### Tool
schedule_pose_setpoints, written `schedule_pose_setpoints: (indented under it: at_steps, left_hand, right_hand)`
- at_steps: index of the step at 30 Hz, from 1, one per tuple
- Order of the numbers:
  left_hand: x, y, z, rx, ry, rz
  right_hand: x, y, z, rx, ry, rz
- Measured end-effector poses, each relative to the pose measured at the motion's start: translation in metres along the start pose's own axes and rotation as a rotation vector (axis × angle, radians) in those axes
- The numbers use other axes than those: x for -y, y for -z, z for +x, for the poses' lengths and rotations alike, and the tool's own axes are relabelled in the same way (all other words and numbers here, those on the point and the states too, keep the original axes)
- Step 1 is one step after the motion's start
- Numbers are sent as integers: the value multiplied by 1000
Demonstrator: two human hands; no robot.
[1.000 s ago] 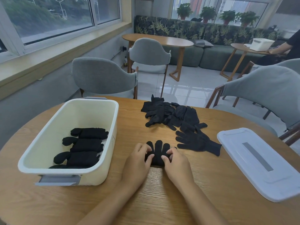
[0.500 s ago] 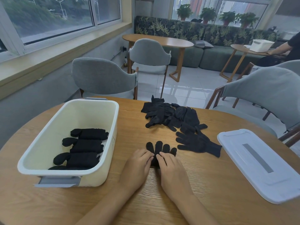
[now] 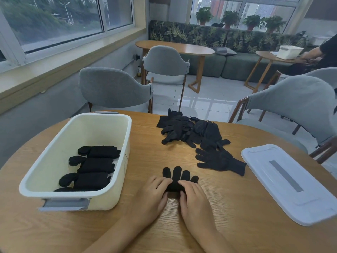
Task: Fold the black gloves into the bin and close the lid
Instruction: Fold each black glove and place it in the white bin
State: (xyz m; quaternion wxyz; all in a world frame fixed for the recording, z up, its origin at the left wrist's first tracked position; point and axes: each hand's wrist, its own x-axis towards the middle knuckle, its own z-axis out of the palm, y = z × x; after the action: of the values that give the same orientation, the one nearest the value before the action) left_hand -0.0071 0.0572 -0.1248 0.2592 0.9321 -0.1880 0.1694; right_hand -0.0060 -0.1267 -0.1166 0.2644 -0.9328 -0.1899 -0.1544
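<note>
A black glove [image 3: 179, 177] lies on the wooden table [image 3: 228, 216] in front of me, its fingertips pointing away. My left hand [image 3: 152, 197] and my right hand [image 3: 194, 199] sit side by side on its near half. On each hand the fingers curl over the top and the thumb is tucked at the near edge, so both grip the fabric. The cream bin [image 3: 102, 115] stands open to the left with several folded gloves [image 3: 94, 167] in a row inside. Its white lid [image 3: 290, 181] lies flat on the right.
A loose pile of black gloves [image 3: 189, 130] sits at the table's far middle. One flat glove [image 3: 218, 160] lies between the pile and the lid. Grey chairs [image 3: 113, 88] ring the table. A person sits at another table far right.
My hands moved from the glove's two sides inward and closer to me, covering its near half. The glove's visible part is shorter, with only the fingertips showing beyond my fingers.
</note>
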Motion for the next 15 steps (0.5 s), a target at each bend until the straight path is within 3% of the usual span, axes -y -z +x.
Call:
schedule_pose_setpoints:
  at_steps: [7,15]
  left_hand:
    - [-5,3,3,-41,55,-44]
    - [-2,10,31,10,222,-156]
  right_hand:
    - [-9,-1,0,22,11,9]
    - [-14,17,35,148,-155,135]
